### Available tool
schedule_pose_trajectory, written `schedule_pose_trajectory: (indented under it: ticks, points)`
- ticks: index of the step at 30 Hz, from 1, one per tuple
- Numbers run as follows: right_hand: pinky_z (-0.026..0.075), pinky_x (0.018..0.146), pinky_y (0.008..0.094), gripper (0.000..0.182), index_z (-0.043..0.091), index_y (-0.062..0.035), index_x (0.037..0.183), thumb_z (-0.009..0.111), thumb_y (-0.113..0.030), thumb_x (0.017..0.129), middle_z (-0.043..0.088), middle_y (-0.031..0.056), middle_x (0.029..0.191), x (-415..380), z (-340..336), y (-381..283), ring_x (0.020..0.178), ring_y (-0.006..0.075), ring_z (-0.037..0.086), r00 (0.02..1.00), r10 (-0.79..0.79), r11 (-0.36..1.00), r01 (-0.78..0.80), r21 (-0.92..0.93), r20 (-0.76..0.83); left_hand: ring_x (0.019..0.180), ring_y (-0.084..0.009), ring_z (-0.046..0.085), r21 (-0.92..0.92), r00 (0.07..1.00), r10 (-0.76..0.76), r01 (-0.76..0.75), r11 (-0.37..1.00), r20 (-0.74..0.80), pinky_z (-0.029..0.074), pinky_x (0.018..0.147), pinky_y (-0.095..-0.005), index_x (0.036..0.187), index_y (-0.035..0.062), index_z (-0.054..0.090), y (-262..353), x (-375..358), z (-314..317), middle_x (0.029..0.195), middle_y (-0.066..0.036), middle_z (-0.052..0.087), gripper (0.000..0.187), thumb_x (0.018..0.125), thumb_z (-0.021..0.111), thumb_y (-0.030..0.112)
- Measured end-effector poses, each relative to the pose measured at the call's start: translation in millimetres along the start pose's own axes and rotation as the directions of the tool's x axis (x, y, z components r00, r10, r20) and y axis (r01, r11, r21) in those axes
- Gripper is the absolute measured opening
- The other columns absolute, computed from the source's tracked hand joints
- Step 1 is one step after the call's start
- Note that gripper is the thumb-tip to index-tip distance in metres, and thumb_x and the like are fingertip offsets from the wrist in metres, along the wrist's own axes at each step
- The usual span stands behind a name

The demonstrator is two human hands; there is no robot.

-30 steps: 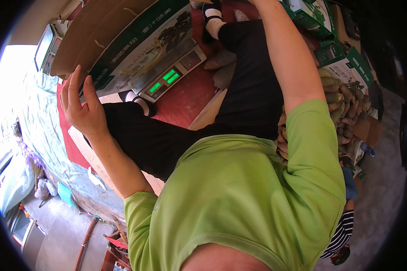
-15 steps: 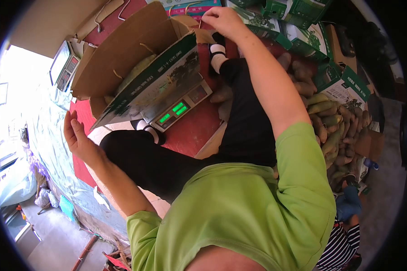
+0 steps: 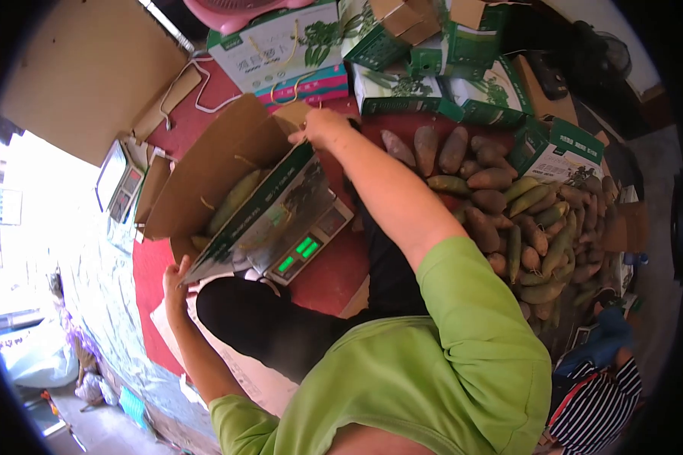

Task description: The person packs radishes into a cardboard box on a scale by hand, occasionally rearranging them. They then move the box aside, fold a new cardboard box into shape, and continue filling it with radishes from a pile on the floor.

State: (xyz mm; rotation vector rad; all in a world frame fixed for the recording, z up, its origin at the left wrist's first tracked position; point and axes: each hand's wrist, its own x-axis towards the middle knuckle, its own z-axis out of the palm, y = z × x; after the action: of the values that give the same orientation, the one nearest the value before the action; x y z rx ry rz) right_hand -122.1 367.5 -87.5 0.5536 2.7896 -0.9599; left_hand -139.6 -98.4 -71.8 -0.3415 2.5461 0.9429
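Nearer the open carton [image 3: 279, 208] than half a second earlier: left hand [image 3: 176, 285] and right hand [image 3: 326, 129], both arrived at its ends. Carton appeared to rest on the lit scale [image 3: 302, 256], with long green produce [image 3: 237, 202] inside. Step in hand, judged: taking hold of the carton; an even two-handed grip seemed called for. Right hand was pinched closed on the far top corner; left hand touched the near corner, partly curled, how firmly could not be told.
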Motion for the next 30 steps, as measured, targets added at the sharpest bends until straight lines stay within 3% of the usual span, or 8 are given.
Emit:
schedule_pose_trajectory:
  ticks: [2, 6, 10, 19, 22, 26, 27, 30]
  points:
    - [0.049, 0.087, 0.0418, 0.064, 0.068, -0.0046, 0.106, 0.071, -0.057, 0.070, 0.065, 0.0202, 0.107, -3, -3, -1, 0.100, 0.0343, 0.063, 0.999, 0.023, 0.998, -0.026, 0.055, 0.038, 0.045, -0.0232, 0.062, 0.119, 0.999, -0.004, 0.010, 0.993, -0.048, 0.048, 0.034, -0.0372, 0.084, 0.0017, 0.050, 0, 11, 3, 0.061, -0.012, 0.058, 0.047, 0.083, 0.066, 0.046]
    - [0.049, 0.084, 0.0422, 0.059, 0.069, -0.0089, 0.104, 0.070, -0.057, 0.071, 0.067, 0.0158, 0.105, -9, -8, -3, 0.099, 0.0323, 0.064, 0.996, 0.043, 0.998, -0.039, -0.051, 0.082, 0.044, -0.0307, 0.063, 0.142, 0.984, -0.173, 0.175, 0.974, -0.027, 0.050, 0.034, -0.0394, 0.084, -0.0072, 0.060, 1, 24, 4, 0.060, -0.018, 0.060, 0.050, 0.085, 0.062, 0.042]
    - [0.049, 0.081, 0.0437, 0.052, 0.070, -0.0094, 0.100, 0.066, -0.055, 0.076, 0.068, 0.0173, 0.099, 9, 11, 8, 0.097, 0.0334, 0.064, 0.996, -0.025, 0.992, 0.036, -0.125, 0.091, 0.042, -0.0289, 0.062, 0.171, 0.991, -0.130, 0.135, 0.976, -0.038, 0.049, 0.034, -0.0372, 0.071, -0.0063, 0.062, 0, 25, 7, 0.056, -0.018, 0.060, 0.048, 0.088, 0.057, 0.038]
    - [0.049, 0.078, 0.0474, 0.036, 0.071, -0.0055, 0.086, 0.056, -0.035, 0.072, 0.067, 0.0204, 0.092, -4, -2, -14, 0.091, 0.0377, 0.064, 0.990, -0.129, 0.968, 0.136, -0.213, 0.049, 0.048, -0.0267, 0.064, 0.101, 0.993, -0.021, 0.033, 0.994, -0.115, 0.052, 0.054, -0.0370, 0.070, -0.0043, 0.064, -16, 17, 8, 0.054, -0.018, 0.060, 0.043, 0.086, 0.055, 0.034]
    - [0.051, 0.078, 0.0448, 0.037, 0.072, -0.0059, 0.090, 0.065, -0.038, 0.074, 0.068, 0.0178, 0.095, -10, -9, -37, 0.092, 0.0352, 0.065, 0.994, -0.092, 0.967, 0.102, -0.233, 0.054, 0.047, -0.0264, 0.063, 0.044, 0.994, 0.007, -0.002, 0.999, -0.111, 0.051, 0.052, -0.0365, 0.069, -0.0041, 0.064, -31, 27, 1, 0.053, -0.017, 0.060, 0.041, 0.086, 0.055, 0.032]
    - [0.051, 0.078, 0.0455, 0.034, 0.071, -0.0054, 0.090, 0.058, -0.033, 0.077, 0.068, 0.0184, 0.095, -16, -11, -63, 0.092, 0.0362, 0.065, 0.987, -0.158, 0.955, 0.161, -0.249, 0.031, 0.045, -0.0247, 0.061, -0.038, 0.992, -0.061, 0.057, 0.998, -0.115, 0.048, 0.046, -0.0354, 0.066, -0.0042, 0.061, -56, 40, -9, 0.052, -0.016, 0.059, 0.038, 0.083, 0.057, 0.029]
    - [0.051, 0.074, 0.0476, 0.035, 0.071, -0.0068, 0.083, 0.058, -0.038, 0.073, 0.068, 0.0180, 0.089, -6, 3, -59, 0.086, 0.0383, 0.064, 0.978, -0.209, 0.953, 0.197, -0.229, -0.026, 0.044, -0.0239, 0.060, -0.093, 0.993, -0.035, 0.025, 0.995, -0.114, 0.047, 0.045, -0.0363, 0.063, -0.0040, 0.060, -69, 41, -14, 0.052, -0.015, 0.058, 0.037, 0.082, 0.059, 0.028]
    - [0.051, 0.075, 0.0479, 0.036, 0.071, -0.0070, 0.084, 0.058, -0.039, 0.075, 0.068, 0.0177, 0.089, -15, 8, -87, 0.086, 0.0383, 0.065, 0.963, -0.270, 0.931, 0.261, -0.257, -0.001, 0.043, -0.0222, 0.058, -0.083, 0.979, 0.073, -0.090, 0.992, -0.190, 0.045, 0.042, -0.0358, 0.062, -0.0041, 0.059, -98, 30, -33, 0.051, -0.013, 0.057, 0.035, 0.080, 0.059, 0.025]
